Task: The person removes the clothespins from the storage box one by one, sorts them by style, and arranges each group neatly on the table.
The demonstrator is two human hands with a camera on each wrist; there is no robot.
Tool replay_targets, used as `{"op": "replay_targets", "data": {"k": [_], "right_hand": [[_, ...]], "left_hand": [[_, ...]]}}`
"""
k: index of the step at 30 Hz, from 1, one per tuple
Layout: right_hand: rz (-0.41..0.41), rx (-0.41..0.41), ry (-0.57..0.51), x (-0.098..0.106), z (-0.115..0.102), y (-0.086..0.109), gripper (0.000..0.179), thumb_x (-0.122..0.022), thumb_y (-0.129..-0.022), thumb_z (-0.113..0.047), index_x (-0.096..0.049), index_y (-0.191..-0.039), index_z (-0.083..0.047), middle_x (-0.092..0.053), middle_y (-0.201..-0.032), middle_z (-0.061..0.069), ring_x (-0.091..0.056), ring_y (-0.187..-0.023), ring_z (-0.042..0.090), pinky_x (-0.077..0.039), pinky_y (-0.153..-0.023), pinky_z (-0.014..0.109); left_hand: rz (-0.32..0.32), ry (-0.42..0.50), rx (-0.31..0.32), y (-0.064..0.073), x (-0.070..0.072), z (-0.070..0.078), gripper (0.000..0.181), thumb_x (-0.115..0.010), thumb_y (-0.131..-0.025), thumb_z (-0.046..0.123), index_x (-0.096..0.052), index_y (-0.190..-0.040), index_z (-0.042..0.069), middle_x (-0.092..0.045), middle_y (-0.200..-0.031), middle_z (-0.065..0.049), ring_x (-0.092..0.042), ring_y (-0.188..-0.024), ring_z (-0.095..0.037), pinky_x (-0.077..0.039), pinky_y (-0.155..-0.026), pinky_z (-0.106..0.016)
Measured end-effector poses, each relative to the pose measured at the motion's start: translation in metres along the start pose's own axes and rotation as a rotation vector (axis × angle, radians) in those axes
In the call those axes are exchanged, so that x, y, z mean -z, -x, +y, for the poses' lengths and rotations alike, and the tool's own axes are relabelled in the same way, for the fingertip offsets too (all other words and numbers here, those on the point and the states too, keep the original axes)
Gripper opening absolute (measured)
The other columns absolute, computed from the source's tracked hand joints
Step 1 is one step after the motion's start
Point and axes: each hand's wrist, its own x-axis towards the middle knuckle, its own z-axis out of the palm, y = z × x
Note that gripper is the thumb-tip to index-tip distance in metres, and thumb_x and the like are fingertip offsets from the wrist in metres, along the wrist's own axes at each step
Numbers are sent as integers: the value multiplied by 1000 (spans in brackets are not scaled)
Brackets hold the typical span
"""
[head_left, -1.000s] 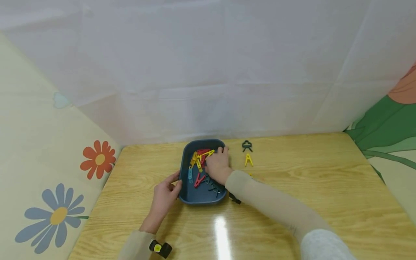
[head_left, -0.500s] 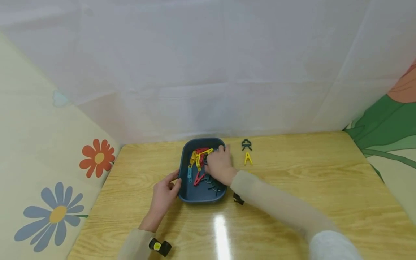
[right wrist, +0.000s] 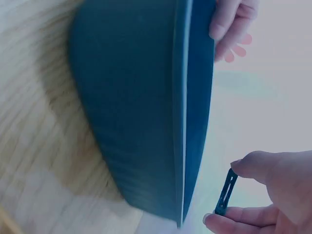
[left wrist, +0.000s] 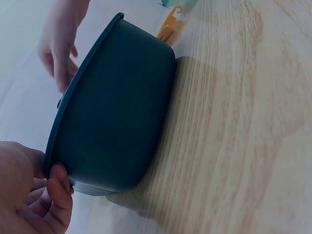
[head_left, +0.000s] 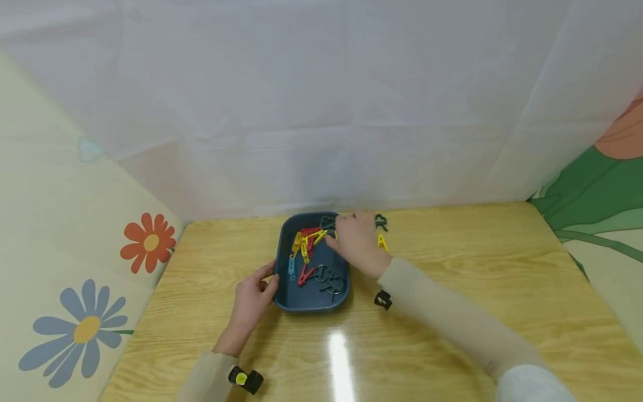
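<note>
A dark blue plastic bin (head_left: pixel 306 307) stands on the table, with clips lying inside. My left hand (head_left: pixel 251 298) pinches its left rim between thumb and fingers, as the left wrist view also shows. Above the bin's far right rim is my right hand (head_left: pixel 358 240). In the right wrist view it pinches a small dark green clip (right wrist: pixel 225 192) between thumb and fingertips. Inside the bin lie yellow clips (head_left: pixel 305 251), red clips (head_left: pixel 305 274), a blue clip (head_left: pixel 292 268) and dark green clips (head_left: pixel 334 285).
Right of the bin, a dark clip (head_left: pixel 382 222) and a yellow clip (head_left: pixel 382 242) lie on the wooden table (head_left: pixel 477 268). A white sheet (head_left: pixel 301 111) hangs behind the table. Flower-patterned panels (head_left: pixel 85 335) stand at the sides.
My right hand has risen from inside the bin and moved right over its rim, uncovering the dark green clips there. My left hand keeps its hold on the left rim.
</note>
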Motion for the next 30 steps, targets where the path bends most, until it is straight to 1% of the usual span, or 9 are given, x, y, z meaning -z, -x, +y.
{"op": "replay_targets", "data": {"k": [3,5,11,16,19,22,24,27,30], "right_hand": [[-15,-41,-23,3,11,0,57,-55,-102,-61,-71,-125,-12,-73,-122,10,-59,-121,33,-37,-109,57],[-4,-57,-40,3,20,1,56,-56,-102,-60,-72,-123,-11,-74,-121,10,-59,-120,33,-37,-110,58],[69,-92,-134,-3,49,3,49,-62,-101,-55,-73,-102,-6,-75,-106,13,-60,-110,36,-38,-103,56],[94,-136,-160,-7,73,5,47,-63,-101,-53,-69,-90,-8,-73,-93,13,-61,-104,38,-39,-100,58],[91,-161,-170,-11,86,7,46,-63,-102,-52,-67,-86,-9,-72,-89,13,-61,-106,40,-39,-101,60],[76,-189,-195,-15,98,8,45,-63,-102,-50,-69,-89,-7,-74,-93,14,-61,-111,42,-37,-104,63],[69,-207,-205,-19,106,9,45,-64,-102,-49,-72,-96,-5,-75,-100,16,-61,-113,43,-37,-106,65],[69,-234,-230,-25,117,10,46,-65,-101,-47,-73,-106,-1,-75,-108,19,-62,-111,44,-37,-105,66],[81,-263,-252,-32,126,12,48,-65,-101,-47,-73,-108,0,-75,-109,20,-63,-106,42,-39,-101,63]], "left_hand": [[-1,-1,-7,-1,0,-1,43,-61,-104,7,-58,-146,-2,-70,-122,-23,-54,-58,-16,-44,-47,-24],[0,-5,-7,-1,1,-1,43,-61,-104,7,-58,-146,-2,-70,-122,-23,-55,-58,-16,-44,-48,-24],[6,-10,-11,-1,0,-2,43,-62,-103,7,-58,-145,-2,-70,-121,-23,-55,-58,-15,-44,-48,-24],[4,-10,-13,-1,0,-2,43,-62,-103,7,-58,-145,-2,-70,-121,-23,-54,-57,-15,-43,-47,-24],[2,-8,-15,-1,1,-2,43,-62,-103,7,-58,-145,-2,-71,-121,-22,-54,-57,-15,-42,-47,-24],[1,-2,-15,-1,0,-2,43,-62,-103,7,-58,-145,-2,-71,-121,-22,-54,-56,-15,-41,-47,-24],[0,-1,-14,-1,0,-3,43,-62,-103,7,-58,-145,-2,-71,-121,-22,-54,-56,-15,-41,-46,-24],[0,-2,-12,-2,0,-3,43,-62,-103,8,-58,-146,-2,-71,-121,-22,-54,-56,-15,-41,-47,-24],[-1,-1,-11,-1,0,-3,44,-62,-103,8,-58,-146,-1,-70,-122,-22,-54,-57,-15,-42,-47,-24]]}}
